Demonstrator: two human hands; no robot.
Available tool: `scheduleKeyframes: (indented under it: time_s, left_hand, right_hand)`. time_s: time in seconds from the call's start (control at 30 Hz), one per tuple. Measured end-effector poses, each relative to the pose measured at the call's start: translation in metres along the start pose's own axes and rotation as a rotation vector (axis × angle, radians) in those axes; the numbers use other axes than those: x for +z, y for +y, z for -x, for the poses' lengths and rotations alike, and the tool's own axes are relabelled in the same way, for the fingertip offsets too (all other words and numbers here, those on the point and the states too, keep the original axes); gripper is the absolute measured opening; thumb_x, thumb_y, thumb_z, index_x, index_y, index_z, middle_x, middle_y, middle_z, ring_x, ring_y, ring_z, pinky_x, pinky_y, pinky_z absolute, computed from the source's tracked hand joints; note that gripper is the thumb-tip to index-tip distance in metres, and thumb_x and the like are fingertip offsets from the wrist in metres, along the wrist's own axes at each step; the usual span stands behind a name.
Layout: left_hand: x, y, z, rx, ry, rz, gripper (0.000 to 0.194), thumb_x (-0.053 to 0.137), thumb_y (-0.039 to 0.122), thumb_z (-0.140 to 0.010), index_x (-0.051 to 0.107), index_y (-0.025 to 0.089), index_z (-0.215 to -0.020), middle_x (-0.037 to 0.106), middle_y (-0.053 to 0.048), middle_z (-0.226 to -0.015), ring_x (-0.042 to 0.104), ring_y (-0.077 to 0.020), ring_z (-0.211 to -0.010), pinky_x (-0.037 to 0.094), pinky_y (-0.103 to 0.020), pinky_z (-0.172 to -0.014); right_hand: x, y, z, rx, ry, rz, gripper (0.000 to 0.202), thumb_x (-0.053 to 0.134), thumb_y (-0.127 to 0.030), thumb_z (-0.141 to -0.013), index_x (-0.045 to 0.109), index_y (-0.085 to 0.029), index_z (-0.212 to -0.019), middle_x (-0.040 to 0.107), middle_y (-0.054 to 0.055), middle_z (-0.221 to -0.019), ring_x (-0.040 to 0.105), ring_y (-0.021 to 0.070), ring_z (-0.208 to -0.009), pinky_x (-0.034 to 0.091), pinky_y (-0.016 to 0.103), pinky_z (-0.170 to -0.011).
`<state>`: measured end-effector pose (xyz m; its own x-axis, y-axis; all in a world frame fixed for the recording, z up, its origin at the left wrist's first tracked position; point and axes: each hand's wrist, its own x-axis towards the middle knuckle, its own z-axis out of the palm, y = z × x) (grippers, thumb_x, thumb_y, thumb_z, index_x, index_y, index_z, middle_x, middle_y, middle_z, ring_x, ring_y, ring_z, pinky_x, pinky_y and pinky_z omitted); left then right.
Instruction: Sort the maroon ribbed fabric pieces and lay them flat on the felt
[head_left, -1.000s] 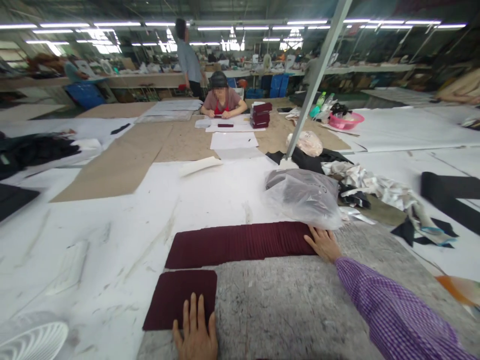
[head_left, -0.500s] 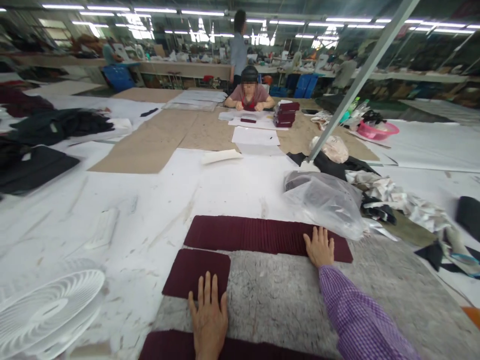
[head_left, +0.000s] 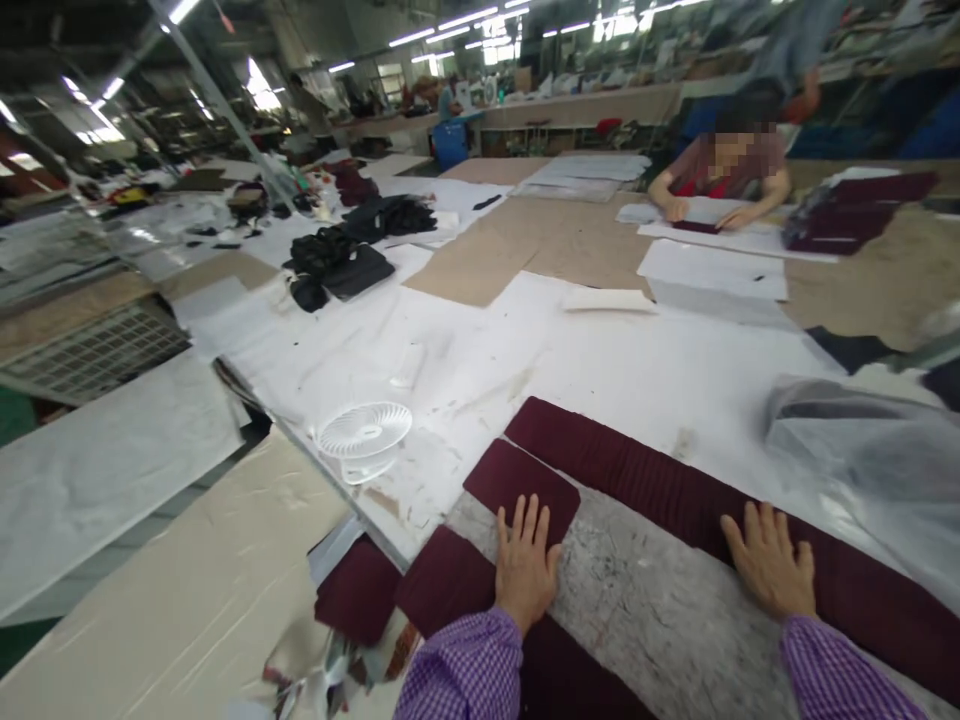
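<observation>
Maroon fabric strip (head_left: 645, 480) runs diagonally, upper-left to lower-right.

So the left hand (head_left: 527, 566) lies flat on a single piece (head_left: 521, 485), and the right hand (head_left: 770, 560) lies on the long row (head_left: 645, 478) just behind it. Fan (head_left: 363, 433) sits left of the piece, bag (head_left: 862, 450) right of the row. Across the table (head_left: 600, 350), a person (head_left: 724, 170) sits beside a stack (head_left: 855, 210).
</observation>
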<state>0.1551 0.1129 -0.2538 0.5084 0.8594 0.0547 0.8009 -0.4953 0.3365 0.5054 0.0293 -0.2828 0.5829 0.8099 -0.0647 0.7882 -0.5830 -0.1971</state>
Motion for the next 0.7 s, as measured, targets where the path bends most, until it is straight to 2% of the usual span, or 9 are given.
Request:
scheduleKeyframes:
  time_s: [0.1,0.2,0.23,0.3,0.33,0.43,0.57,0.63,0.7]
  left_hand:
    - [-0.004,0.001,0.002,0.000,0.015,0.083,0.055,0.029,0.045,-0.093,0.028,0.022,-0.143,0.029,-0.005,-0.153,0.020,-0.0242,-0.142,0.020,-0.058,-0.115]
    - [-0.010,0.001,0.006,-0.023,0.031,0.161,0.056,0.026,0.044,-0.094,0.026,0.019,-0.144,0.029,-0.007,-0.153,0.020,-0.0230,-0.142,0.018,-0.056,-0.116]
    - [-0.012,0.001,0.007,-0.036,0.037,0.182,0.057,0.025,0.045,-0.094,0.025,0.018,-0.144,0.028,-0.008,-0.153,0.020,-0.0224,-0.142,0.017,-0.054,-0.117]
    - [-0.015,0.000,0.011,-0.067,0.048,0.217,0.058,0.024,0.046,-0.094,0.025,0.017,-0.144,0.028,-0.009,-0.154,0.019,-0.0214,-0.143,0.016,-0.050,-0.118]
    - [-0.016,-0.001,0.012,-0.086,0.053,0.231,0.059,0.024,0.047,-0.094,0.026,0.016,-0.144,0.030,-0.010,-0.152,0.020,-0.0210,-0.142,0.016,-0.048,-0.118]
    - [-0.014,-0.004,0.011,-0.150,0.064,0.271,0.061,0.026,0.048,-0.093,0.028,0.012,-0.143,0.042,-0.012,-0.146,0.028,-0.0201,-0.139,0.017,-0.044,-0.118]
    - [-0.014,-0.008,-0.001,-0.176,0.070,0.317,0.051,0.038,0.045,-0.092,0.046,0.012,-0.130,0.052,-0.014,-0.135,0.038,-0.0240,-0.133,0.026,-0.050,-0.113]
    - [-0.021,-0.013,-0.008,-0.134,0.062,0.336,0.039,0.046,0.042,-0.090,0.057,0.015,-0.115,0.059,-0.012,-0.125,0.049,-0.0249,-0.123,0.037,-0.053,-0.105]
    - [-0.035,-0.024,-0.008,-0.085,0.080,0.346,0.032,0.052,0.039,-0.088,0.061,0.016,-0.107,0.063,-0.009,-0.117,0.057,-0.0226,-0.111,0.046,-0.049,-0.095]
  right_hand:
    - [-0.018,-0.013,0.007,-0.025,-0.077,-0.145,0.059,0.020,-0.032,-0.086,0.054,-0.005,-0.126,0.041,0.024,-0.144,0.024,0.0379,-0.139,0.021,0.064,-0.107]
    - [-0.027,-0.058,0.038,-0.146,-0.156,-0.297,0.064,0.020,-0.041,-0.090,0.034,-0.006,-0.141,0.039,0.019,-0.147,0.035,0.0294,-0.136,0.032,0.049,-0.109]
    - [-0.025,-0.078,0.054,-0.205,-0.195,-0.343,0.065,0.024,-0.046,-0.090,0.030,-0.011,-0.144,0.039,0.015,-0.147,0.038,0.0263,-0.134,0.035,0.043,-0.108]
    - [-0.016,-0.119,0.092,-0.281,-0.262,-0.408,0.062,0.030,-0.052,-0.088,0.043,-0.015,-0.136,0.055,0.013,-0.135,0.051,0.0272,-0.124,0.044,0.042,-0.102]
    - [-0.009,-0.137,0.111,-0.318,-0.305,-0.433,0.060,0.033,-0.055,-0.086,0.052,-0.015,-0.128,0.065,0.013,-0.122,0.061,0.0277,-0.112,0.051,0.040,-0.093]
    - [0.011,-0.175,0.157,-0.378,-0.384,-0.512,0.056,0.041,-0.057,-0.078,0.062,-0.016,-0.110,0.072,0.012,-0.104,0.068,0.0291,-0.096,0.056,0.039,-0.083]
    - [0.020,-0.194,0.174,-0.387,-0.424,-0.534,0.053,0.044,-0.057,-0.070,0.064,-0.017,-0.098,0.074,0.010,-0.084,0.071,0.0299,-0.081,0.058,0.039,-0.074]
    - [0.015,-0.196,0.172,-0.378,-0.432,-0.533,0.051,0.045,-0.057,-0.070,0.063,-0.018,-0.096,0.074,0.010,-0.083,0.071,0.0298,-0.080,0.058,0.039,-0.074]
    - [0.010,-0.197,0.171,-0.378,-0.440,-0.530,0.050,0.048,-0.058,-0.069,0.063,-0.018,-0.095,0.073,0.009,-0.078,0.071,0.0293,-0.074,0.058,0.039,-0.071]
